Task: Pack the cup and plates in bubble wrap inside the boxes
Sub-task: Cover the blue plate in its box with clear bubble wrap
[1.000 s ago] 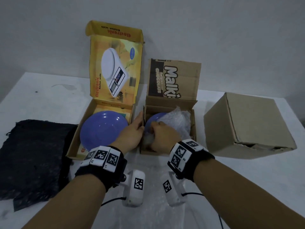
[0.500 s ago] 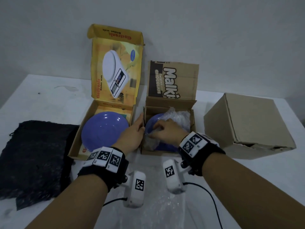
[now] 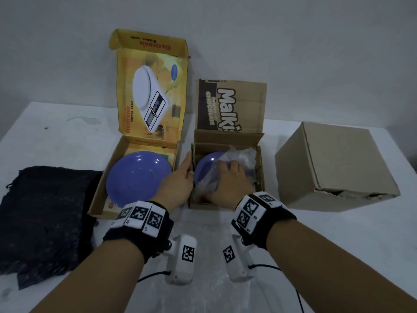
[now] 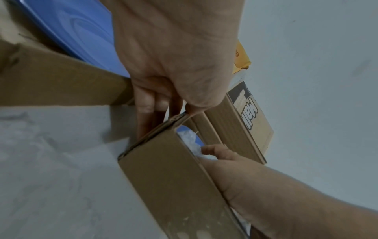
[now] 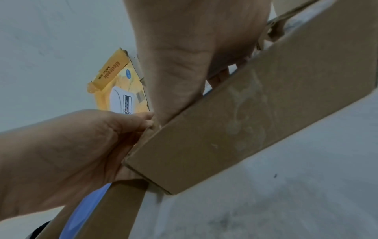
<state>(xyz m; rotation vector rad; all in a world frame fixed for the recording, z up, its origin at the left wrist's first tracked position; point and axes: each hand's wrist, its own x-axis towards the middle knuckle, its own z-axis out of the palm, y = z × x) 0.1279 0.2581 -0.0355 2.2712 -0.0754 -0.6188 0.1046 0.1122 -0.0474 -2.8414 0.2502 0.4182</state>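
A small brown box (image 3: 261, 168) stands open at the middle of the table. A blue plate (image 3: 204, 170) lies in it, half covered by bubble wrap (image 3: 241, 154). My right hand (image 3: 225, 175) reaches into the box, its fingers curled on the wrap over the plate. My left hand (image 3: 188, 170) pinches the box's left wall, thumb on the inside and fingers down the outside, as the left wrist view shows on the box (image 4: 174, 177). A second blue plate (image 3: 135, 179) lies bare in the open yellow box (image 3: 101, 184) to the left.
A closed cardboard box (image 3: 334, 168) sits to the right. A black cloth (image 3: 45, 218) lies at the left edge of the white table. A sheet of bubble wrap (image 3: 203, 279) is spread under my wrists. A wall stands behind the boxes.
My right hand has shifted a little deeper into the brown box while working the bubble wrap over the plate. My left hand has stayed on the box wall.
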